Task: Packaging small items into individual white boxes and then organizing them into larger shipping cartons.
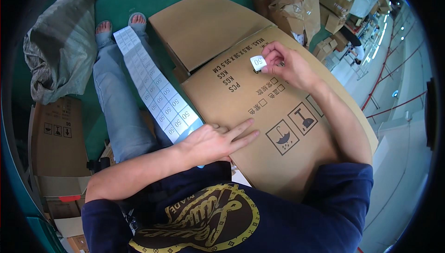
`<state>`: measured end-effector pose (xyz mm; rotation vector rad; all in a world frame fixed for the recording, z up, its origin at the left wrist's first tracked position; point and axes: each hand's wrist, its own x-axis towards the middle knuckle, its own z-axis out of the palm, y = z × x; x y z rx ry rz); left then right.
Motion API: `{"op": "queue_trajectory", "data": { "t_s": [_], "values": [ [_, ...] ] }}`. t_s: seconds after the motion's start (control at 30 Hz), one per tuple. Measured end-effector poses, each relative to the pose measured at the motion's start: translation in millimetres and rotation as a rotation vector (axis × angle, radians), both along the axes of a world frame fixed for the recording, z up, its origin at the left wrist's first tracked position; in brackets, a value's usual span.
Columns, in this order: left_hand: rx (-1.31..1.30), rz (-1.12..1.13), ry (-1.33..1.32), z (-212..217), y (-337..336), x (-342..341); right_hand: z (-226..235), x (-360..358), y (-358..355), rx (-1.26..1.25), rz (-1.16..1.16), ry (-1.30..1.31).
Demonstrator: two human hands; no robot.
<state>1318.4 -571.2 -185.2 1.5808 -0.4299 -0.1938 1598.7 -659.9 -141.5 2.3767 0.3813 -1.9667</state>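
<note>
A large brown cardboard box (218, 91) with printed symbols and boxes lies tilted in front of me. Above its far part, my right hand (285, 65) pinches a small white label sticker (256, 63) between thumb and fingertips. My left hand (218, 141) rests at the box's near left edge, with two fingers stretched over the cardboard. Under that hand runs a long strip of white label stickers (155, 86), which drapes down to the feet. Its upper end disappears beneath the palm, where the thumb is hidden, and a bit of blue backing shows by the wrist.
A raised box flap (208, 26) stands beyond the printed panel. To the left are a grey woven sack (62, 44) and another cardboard carton (58, 137). Someone's jeans-clad legs (118, 100) stretch out beside the strip. Brown paper-wrapped bundles (294, 9) sit at the far right.
</note>
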Motion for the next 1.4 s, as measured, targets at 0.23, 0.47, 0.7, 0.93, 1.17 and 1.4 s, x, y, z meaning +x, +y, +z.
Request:
{"op": "queue_trajectory", "data": {
  "t_s": [0.23,0.47,0.7,0.93,1.17,1.4],
  "values": [
    [-0.421,0.335,0.29,-67.2,26.9,31.6,26.5,-16.1,32.9,0.467,0.48,-0.084],
    [-0.632,0.373,0.496,-60.7,51.2,69.3,36.0,-34.3,56.8,0.349,0.278,-0.026],
    [-0.47,0.712,0.37,-56.0,39.1,77.6,29.5,-27.0,49.5,-0.066,-0.265,0.083],
    [-0.453,0.678,0.404,-55.2,40.4,81.9,16.1,-41.4,51.7,0.218,-0.248,-0.169],
    [-0.447,0.613,0.472,-57.8,42.0,87.8,17.1,-17.1,65.2,-0.023,-0.142,0.12],
    [-0.192,0.644,0.465,-56.8,69.1,80.0,8.0,0.0,50.3,-0.1,-0.117,0.112]
  ]
}}
